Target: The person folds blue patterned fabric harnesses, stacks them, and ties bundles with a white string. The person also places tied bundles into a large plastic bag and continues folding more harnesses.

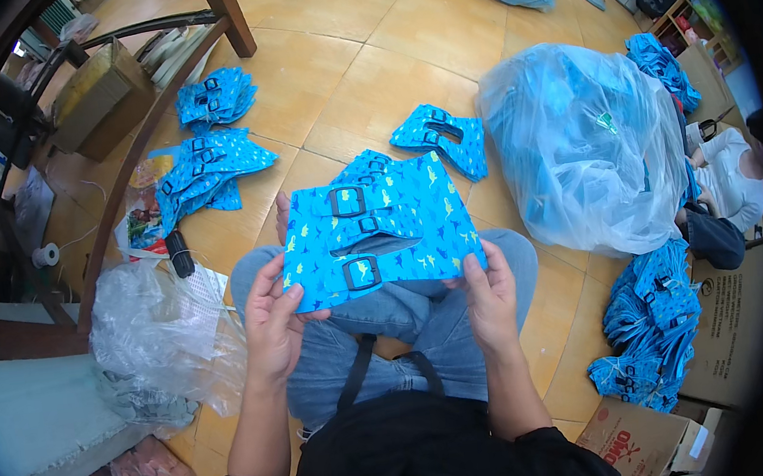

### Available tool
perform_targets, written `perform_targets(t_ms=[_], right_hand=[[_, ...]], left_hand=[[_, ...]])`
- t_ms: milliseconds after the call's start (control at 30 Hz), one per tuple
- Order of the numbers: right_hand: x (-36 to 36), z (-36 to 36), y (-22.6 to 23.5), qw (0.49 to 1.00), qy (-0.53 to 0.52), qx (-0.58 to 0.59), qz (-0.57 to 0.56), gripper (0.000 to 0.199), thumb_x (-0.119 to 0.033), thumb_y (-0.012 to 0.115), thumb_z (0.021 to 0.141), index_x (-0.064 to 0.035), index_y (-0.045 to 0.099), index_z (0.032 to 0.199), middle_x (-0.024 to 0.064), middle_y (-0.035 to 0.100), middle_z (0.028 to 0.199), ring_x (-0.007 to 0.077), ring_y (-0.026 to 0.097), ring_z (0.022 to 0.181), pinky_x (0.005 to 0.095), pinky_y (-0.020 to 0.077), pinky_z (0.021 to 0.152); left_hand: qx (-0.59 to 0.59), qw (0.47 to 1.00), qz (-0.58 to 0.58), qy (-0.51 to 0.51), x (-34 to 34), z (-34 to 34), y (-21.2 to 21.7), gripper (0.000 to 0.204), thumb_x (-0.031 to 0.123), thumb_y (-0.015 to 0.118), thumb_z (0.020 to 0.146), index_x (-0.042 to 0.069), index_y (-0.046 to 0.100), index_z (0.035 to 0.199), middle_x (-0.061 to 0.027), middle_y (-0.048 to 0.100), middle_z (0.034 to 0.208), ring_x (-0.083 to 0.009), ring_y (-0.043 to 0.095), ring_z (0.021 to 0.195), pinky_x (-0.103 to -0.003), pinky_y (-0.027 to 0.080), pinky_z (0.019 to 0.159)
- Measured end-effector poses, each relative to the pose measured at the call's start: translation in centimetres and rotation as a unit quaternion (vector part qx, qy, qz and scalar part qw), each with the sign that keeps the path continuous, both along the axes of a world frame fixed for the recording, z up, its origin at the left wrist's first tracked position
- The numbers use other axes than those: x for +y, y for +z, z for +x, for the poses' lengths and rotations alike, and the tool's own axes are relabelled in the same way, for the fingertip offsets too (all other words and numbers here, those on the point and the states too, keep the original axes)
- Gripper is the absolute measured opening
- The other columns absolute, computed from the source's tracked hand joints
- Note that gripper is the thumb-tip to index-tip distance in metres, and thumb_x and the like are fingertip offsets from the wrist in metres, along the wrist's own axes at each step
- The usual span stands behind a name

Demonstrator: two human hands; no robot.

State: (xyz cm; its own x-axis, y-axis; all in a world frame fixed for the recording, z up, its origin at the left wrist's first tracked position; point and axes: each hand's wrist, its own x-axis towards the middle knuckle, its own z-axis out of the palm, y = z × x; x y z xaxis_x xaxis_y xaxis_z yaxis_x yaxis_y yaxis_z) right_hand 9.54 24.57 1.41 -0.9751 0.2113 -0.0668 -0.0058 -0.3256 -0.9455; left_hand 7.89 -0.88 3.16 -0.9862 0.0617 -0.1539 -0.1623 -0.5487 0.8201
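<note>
Spread out above my crossed legs is a blue fabric panel (440, 218) with a small yellow and dark print. Black buckles sit on its straps, and a slit opening runs across its middle. My left hand (271, 319) pinches its lower left corner, thumb on top. The lower right edge is gripped by my right hand (488, 294), again with the thumb in front. Just beyond the panel's top edge, more blue buckled pieces (369, 165) lie partly hidden behind it. Another similar piece (445, 138) rests on the floor slightly farther to the right.
Stacks of blue buckled pieces (207, 168) lie at the left, near a crumpled clear plastic bag (153, 322). To the right stand a large filled plastic bag (582, 152), a blue heap (655, 321) and a cardboard box (640, 443). Another person (733, 178) is at the far right.
</note>
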Motion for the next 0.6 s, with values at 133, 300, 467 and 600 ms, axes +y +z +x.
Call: perform_targets(t_ms=[133, 300, 467, 600], right_hand=[[0.23, -0.08, -0.24, 1.0, 0.005, 0.005, -0.001, 0.03, -0.018, 0.054, 0.098, -0.0021, 0.05, 0.123, 0.0056, 0.064, 0.101, 0.0113, 0.061, 0.084, 0.0277, 0.0489, 0.075], [0.25, -0.03, -0.03, 1.0, -0.005, -0.006, 0.001, 0.027, -0.018, 0.054, 0.098, -0.0033, 0.051, 0.121, 0.0043, 0.064, 0.1, 0.0108, 0.06, 0.083, 0.0268, 0.0483, 0.074], [0.37, -0.13, -0.24, 1.0, -0.001, -0.001, -0.004, 0.027, -0.019, 0.054, 0.098, -0.0034, 0.052, 0.121, 0.0042, 0.064, 0.1, 0.0107, 0.06, 0.082, 0.0262, 0.048, 0.073], [0.48, -0.11, -0.34, 1.0, -0.008, 0.006, -0.004, 0.027, -0.019, 0.053, 0.099, -0.0033, 0.052, 0.12, 0.0045, 0.065, 0.099, 0.0108, 0.061, 0.081, 0.0257, 0.0479, 0.073]], left_hand=[[0.003, 1.0, 0.003, -0.021, -0.27, 0.02, 0.09, 0.038, 0.007, 0.053, 0.094, 0.001, 0.043, 0.131, -0.0112, 0.061, 0.116, -0.0155, 0.065, 0.096, -0.03, 0.06, 0.071], [0.012, 0.999, -0.022, -0.025, -0.39, 0.03, 0.04, 0.036, 0.005, 0.054, 0.094, 0.002, 0.046, 0.129, -0.0094, 0.06, 0.116, -0.0138, 0.062, 0.098, -0.031, 0.057, 0.075], [0.019, 0.999, -0.021, -0.014, -0.34, 0.18, 0.23, 0.036, 0.003, 0.056, 0.092, 0.0, 0.049, 0.127, -0.0084, 0.06, 0.116, -0.0122, 0.059, 0.101, -0.029, 0.052, 0.084], [0.039, 0.999, -0.036, -0.006, -0.24, 0.15, 0.41, 0.037, 0.002, 0.06, 0.09, 0.0, 0.05, 0.126, -0.0081, 0.06, 0.116, -0.0121, 0.056, 0.105, -0.028, 0.046, 0.092]])
